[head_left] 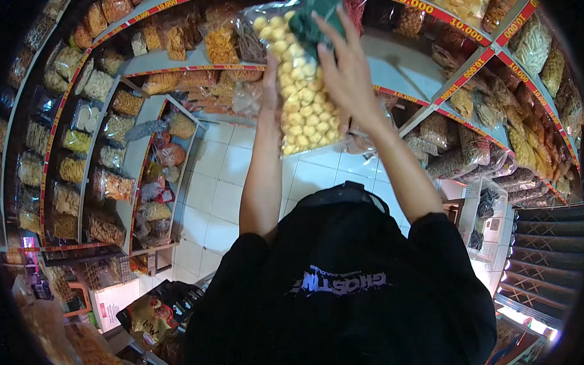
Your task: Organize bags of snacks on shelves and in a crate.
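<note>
A clear plastic bag of round yellow snacks (304,105) is held up in front of me, upright, before the shelves. My left hand (271,89) grips its left edge, with the fingers partly hidden behind the bag. My right hand (348,79) reaches over the upper right side with its fingers spread. Under and beyond those fingertips, a crumpled dark green cloth or plastic piece (317,20) covers the bag's top right corner. Whether the right hand grips the green piece or only presses on it, I cannot tell.
Shelves with red price strips (162,68) curve around the front and both sides, full of bagged snacks (222,45). White floor tiles (219,185) lie below. A white plastic basket (491,224) with dark items stands at right, and a dark printed pouch (157,317) lies at lower left.
</note>
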`<act>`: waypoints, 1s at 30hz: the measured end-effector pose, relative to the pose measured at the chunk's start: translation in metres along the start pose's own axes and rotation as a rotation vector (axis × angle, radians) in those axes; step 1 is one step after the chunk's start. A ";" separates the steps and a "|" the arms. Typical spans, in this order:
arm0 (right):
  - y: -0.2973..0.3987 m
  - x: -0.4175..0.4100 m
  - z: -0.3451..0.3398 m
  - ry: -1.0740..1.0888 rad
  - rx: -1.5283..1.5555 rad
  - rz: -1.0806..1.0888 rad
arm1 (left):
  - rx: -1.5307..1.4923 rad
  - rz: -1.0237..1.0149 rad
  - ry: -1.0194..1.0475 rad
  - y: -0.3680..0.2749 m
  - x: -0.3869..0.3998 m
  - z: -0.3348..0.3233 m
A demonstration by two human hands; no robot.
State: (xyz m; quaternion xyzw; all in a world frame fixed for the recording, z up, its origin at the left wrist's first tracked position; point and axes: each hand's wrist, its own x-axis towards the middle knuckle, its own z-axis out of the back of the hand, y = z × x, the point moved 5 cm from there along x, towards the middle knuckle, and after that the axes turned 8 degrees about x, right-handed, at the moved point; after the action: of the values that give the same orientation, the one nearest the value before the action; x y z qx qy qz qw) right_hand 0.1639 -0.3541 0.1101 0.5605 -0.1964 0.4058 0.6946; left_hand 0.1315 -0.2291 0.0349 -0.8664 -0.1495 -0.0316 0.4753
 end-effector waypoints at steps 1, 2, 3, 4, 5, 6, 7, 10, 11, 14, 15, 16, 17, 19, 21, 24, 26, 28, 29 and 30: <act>0.005 0.015 0.002 -0.022 -0.094 0.093 | -0.026 0.012 0.029 0.001 0.005 -0.005; 0.012 0.018 0.005 -0.021 -0.167 0.118 | -0.054 0.009 0.029 0.001 0.011 -0.010; 0.027 0.023 0.005 -0.014 -0.233 0.145 | -0.081 0.003 0.021 0.000 0.017 -0.010; 0.023 0.018 0.003 -0.006 -0.232 0.144 | -0.085 0.002 0.014 0.003 0.027 -0.008; 0.016 0.011 -0.004 0.043 -0.280 0.181 | -0.168 -0.027 0.016 0.003 0.037 -0.007; 0.009 0.005 -0.009 0.091 -0.331 0.217 | -0.252 -0.056 0.021 0.005 0.047 -0.004; 0.015 -0.005 -0.012 0.100 -0.323 0.218 | -0.252 -0.060 0.010 0.003 0.050 0.005; 0.020 -0.034 -0.012 0.169 -0.399 0.238 | -0.462 0.000 0.456 -0.016 0.044 -0.005; 0.011 -0.028 -0.008 0.169 -0.401 0.238 | -0.464 0.000 0.457 -0.015 0.044 -0.011; -0.014 0.009 0.017 -0.024 -0.250 0.221 | 0.064 -0.032 0.093 0.004 0.051 -0.027; -0.003 0.016 0.023 -0.026 -0.258 0.216 | 0.051 0.026 0.065 0.009 0.046 -0.038; 0.017 0.023 0.009 0.062 -0.411 0.209 | -0.086 -0.004 0.064 0.024 0.056 -0.018; 0.030 0.025 -0.003 0.149 -0.574 0.200 | -0.230 -0.032 0.073 0.042 0.068 0.004; 0.029 0.006 -0.006 0.150 -0.560 0.248 | -0.236 0.025 0.063 0.056 0.056 -0.001; 0.043 -0.027 -0.021 0.238 -0.537 0.256 | -0.203 0.084 -0.004 0.048 0.058 0.011; 0.039 -0.075 -0.015 0.271 -0.394 0.189 | -0.164 0.171 -0.089 0.048 0.013 0.020; 0.030 -0.090 0.001 0.256 -0.384 0.108 | -0.141 0.225 -0.128 0.056 -0.026 0.010; 0.021 -0.103 0.010 0.240 -0.357 0.030 | -0.108 0.273 -0.179 0.065 -0.034 -0.001; 0.004 -0.102 0.018 0.193 -0.302 -0.072 | -0.091 0.293 -0.186 0.075 -0.049 -0.009; -0.008 -0.102 0.018 0.154 -0.228 -0.166 | -0.069 0.303 -0.209 0.072 -0.039 -0.003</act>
State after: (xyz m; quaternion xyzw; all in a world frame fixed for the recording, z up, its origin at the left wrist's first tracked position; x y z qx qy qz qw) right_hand 0.1134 -0.4067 0.0364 0.4598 -0.1403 0.3638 0.7978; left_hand 0.1156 -0.2767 -0.0298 -0.8934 -0.0649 0.1253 0.4266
